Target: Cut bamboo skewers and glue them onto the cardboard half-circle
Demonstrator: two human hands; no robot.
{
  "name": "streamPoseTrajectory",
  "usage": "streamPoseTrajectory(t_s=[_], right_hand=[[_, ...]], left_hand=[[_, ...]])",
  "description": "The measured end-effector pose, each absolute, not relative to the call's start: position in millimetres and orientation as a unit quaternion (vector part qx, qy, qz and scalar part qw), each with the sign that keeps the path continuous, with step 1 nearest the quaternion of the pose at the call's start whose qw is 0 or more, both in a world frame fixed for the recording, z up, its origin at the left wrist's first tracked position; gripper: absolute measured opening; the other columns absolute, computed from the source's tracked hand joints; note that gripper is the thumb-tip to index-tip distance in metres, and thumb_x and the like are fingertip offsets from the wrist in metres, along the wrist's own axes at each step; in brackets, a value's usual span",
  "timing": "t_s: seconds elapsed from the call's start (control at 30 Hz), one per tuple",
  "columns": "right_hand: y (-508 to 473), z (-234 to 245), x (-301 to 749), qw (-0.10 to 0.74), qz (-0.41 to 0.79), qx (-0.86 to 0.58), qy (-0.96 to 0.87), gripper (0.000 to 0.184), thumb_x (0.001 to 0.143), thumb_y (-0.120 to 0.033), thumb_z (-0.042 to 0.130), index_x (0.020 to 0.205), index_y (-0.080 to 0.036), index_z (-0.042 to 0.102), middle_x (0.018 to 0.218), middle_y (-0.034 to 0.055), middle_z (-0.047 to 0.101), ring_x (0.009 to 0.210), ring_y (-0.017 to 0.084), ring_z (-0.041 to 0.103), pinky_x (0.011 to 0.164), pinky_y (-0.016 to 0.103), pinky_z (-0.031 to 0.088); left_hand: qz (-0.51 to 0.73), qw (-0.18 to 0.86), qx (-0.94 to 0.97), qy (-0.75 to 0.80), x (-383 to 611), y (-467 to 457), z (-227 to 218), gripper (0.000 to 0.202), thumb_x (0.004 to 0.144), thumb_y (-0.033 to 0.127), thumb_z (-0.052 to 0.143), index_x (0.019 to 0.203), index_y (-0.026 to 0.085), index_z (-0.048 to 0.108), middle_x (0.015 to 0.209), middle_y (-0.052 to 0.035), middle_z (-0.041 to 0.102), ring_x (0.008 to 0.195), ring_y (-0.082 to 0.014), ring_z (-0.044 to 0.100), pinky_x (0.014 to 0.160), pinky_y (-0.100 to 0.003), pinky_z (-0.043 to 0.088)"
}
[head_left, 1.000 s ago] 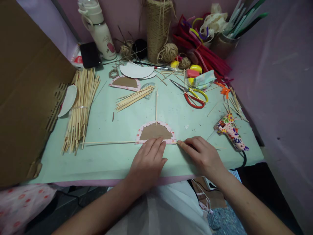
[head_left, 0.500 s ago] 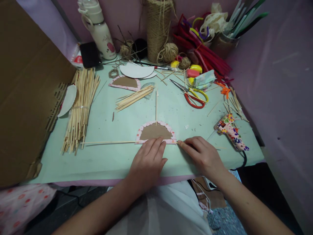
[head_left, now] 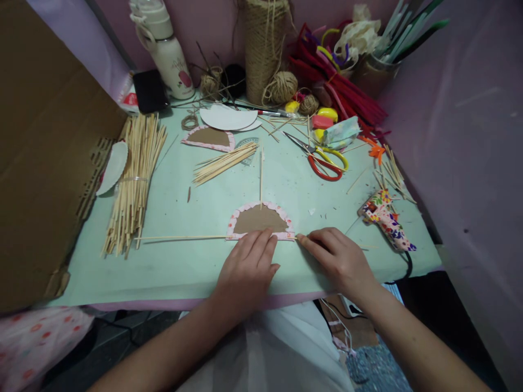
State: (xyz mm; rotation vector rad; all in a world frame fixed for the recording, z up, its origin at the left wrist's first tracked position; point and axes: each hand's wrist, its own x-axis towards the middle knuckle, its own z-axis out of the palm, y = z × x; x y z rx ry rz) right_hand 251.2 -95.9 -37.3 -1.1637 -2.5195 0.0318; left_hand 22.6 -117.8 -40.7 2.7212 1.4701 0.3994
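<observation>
Head view: the left hand (head_left: pixel 246 269) lies flat, fingers together, on the straight edge of a half-round cardboard piece (head_left: pixel 259 219) on the table (head_left: pixel 180 275). A bamboo skewer (head_left: pixel 183 238) runs along that edge; the right hand (head_left: pixel 337 258) touches its right end, though whether its fingers pinch, I cannot tell.

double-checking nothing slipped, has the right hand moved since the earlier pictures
No, the right hand shows no visible shift in any direction, judged against the scissors lying beyond it.
</observation>
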Motion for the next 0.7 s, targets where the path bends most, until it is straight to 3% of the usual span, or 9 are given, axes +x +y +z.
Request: streamPoseTrajectory(t_s=[0.4, 0.7], right_hand=[[-95.6, -38.1, 250.8, 0.182, 0.008, -0.407, -0.895, 0.028, 0.094, -0.012, 0.046, 0.115, -0.01, 0.064, 0.09, 0.0134, 0.064, 0.081, 0.021, 0.053, 0.067, 0.033, 0.048], [-95.9, -37.6, 250.7, 0.181, 0.003, -0.409, -0.895, 0.029, 0.094, -0.012, 0.046, 0.116, -0.013, 0.065, 0.09, 0.012, 0.064, 0.081, 0.021, 0.054, 0.068, 0.032, 0.047]], left_hand=[[0.131, 0.012, 0.872, 0.472, 22.6, -117.9, -42.4, 0.044, 0.094, 0.031, 0.047, 0.131, 0.009, 0.05, 0.137, -0.0112, 0.054, 0.124, -0.0258, 0.048, 0.106, -0.04, 0.039], [0.132, 0.013, 0.872, 0.47, 22.3, -117.9, -41.9, 0.043, 0.094, 0.03, 0.047, 0.131, 0.009, 0.051, 0.137, -0.0115, 0.055, 0.124, -0.0258, 0.048, 0.106, -0.039, 0.039]])
